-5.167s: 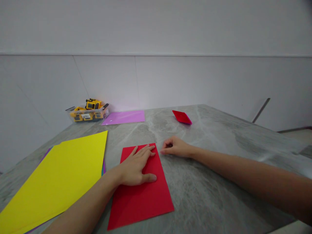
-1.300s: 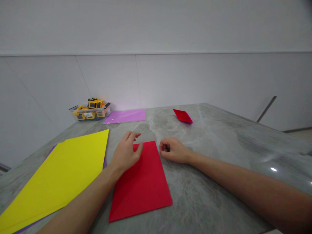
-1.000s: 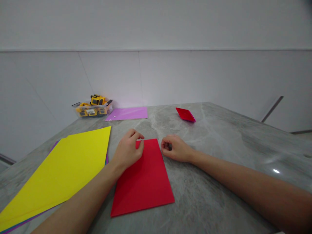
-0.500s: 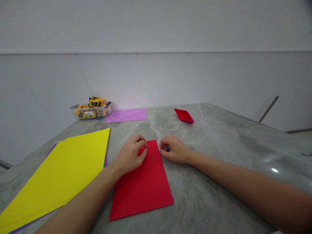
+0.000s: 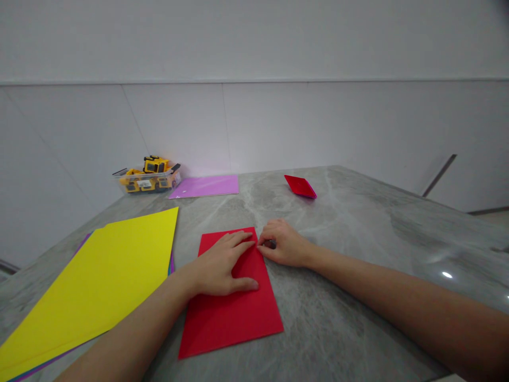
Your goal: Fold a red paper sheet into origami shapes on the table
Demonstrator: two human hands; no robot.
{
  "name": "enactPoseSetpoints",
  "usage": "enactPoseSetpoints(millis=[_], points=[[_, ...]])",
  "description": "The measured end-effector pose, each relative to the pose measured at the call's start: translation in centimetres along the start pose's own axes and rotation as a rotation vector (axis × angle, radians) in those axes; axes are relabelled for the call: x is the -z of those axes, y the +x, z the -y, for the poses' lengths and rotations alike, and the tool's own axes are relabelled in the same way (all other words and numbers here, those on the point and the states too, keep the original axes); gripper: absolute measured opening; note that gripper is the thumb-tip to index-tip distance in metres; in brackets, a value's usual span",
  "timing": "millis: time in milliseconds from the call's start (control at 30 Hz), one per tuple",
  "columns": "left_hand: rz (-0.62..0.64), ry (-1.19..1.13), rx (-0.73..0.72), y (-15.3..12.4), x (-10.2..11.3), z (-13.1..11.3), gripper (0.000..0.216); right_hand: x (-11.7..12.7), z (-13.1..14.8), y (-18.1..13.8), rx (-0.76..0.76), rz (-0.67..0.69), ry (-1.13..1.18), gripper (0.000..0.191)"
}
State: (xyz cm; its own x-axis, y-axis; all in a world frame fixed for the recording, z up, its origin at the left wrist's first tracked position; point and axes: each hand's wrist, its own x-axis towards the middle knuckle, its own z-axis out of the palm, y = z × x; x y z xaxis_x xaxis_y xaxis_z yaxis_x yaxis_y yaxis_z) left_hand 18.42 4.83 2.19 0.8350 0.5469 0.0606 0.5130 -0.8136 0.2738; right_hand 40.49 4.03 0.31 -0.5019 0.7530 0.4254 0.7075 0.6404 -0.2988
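Observation:
A red sheet of paper [image 5: 234,323], seemingly folded, lies on the table in front of me. Flat across its upper half rests my left hand [image 5: 226,265], fingers spread and thumb stretched out. My right hand [image 5: 282,244] is at the sheet's upper right edge, its thumb and forefinger pinched together on that edge. The other fingers of this hand are curled in. To the left of the red paper lies a stack of large sheets with a yellow sheet [image 5: 111,270] on top; purple and blue edges peek out beneath it.
A clear plastic box [image 5: 147,183] with yellow toy vehicles stands at the back left. Beside it lies a flat purple sheet [image 5: 207,187]. A small folded red paper piece [image 5: 301,187] sits further back, right of centre. Behind the grey marbled table [image 5: 358,228] rises a white wall.
My left hand has gone from curled fingers to lying flat and spread on the red paper. My right hand has shifted slightly left, its fingertips now at the paper's edge.

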Motion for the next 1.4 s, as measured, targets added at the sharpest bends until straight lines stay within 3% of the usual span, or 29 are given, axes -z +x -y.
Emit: enactPoseSetpoints(millis=[300,500,767,967,1400], points=[[0.158,0.029,0.044,0.2,0.0,-0.3,0.1,0.2,1.1,0.4,-0.104,0.099,0.003,0.013],[0.134,0.035,0.026,0.2,-0.3,0.2,0.101,0.2,1.4,0.2,-0.197,0.123,0.061,0.018],[0.103,0.045,0.09,0.6,0.0,1.0,0.103,1.1,3.1,-0.7,-0.006,0.135,-0.074,0.017],[0.093,0.054,0.11,0.5,0.2,2.0,0.102,1.7,4.4,-2.2,0.125,0.256,0.06,0.015],[0.088,0.057,0.108,0.5,0.2,2.0,0.1,1.5,4.2,-2.1,0.118,0.269,0.104,0.014]])
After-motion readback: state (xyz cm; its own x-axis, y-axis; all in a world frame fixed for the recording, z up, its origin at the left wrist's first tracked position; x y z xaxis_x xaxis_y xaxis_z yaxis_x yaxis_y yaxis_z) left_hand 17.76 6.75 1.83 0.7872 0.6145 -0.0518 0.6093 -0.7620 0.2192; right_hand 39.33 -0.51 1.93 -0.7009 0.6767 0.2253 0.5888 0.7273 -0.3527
